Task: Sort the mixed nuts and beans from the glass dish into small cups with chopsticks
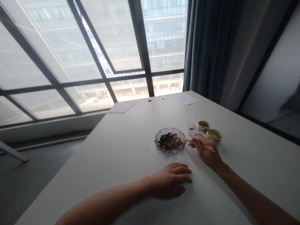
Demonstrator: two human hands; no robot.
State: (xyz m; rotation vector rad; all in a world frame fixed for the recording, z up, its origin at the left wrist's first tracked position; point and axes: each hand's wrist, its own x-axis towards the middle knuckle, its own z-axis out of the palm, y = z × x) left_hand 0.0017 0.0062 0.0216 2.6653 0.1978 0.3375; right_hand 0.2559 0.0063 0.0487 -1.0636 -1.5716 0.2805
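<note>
My right hand (207,151) is closed around a pair of wooden chopsticks (187,139). Their tips reach over the right side of a clear glass bowl (157,146) with a scalloped rim. Dark brown, dried-looking pieces (170,142) fill the bowl; whether the tips pinch one is too small to tell. My left hand (172,181) lies flat on the table in front of the bowl, fingers stretched out and holding nothing. Just beyond my right hand stand a white square cup (192,129) with something dark inside and another white container (199,134), partly hidden by that hand.
Two small patterned ceramic cups (203,126) (214,135) stand right of the white containers; the farther one has something in it. Papers (123,107) lie at the far left of the white table (112,156), and more sheets (188,99) lie at its far right. Windows and a dark curtain (208,47) are behind.
</note>
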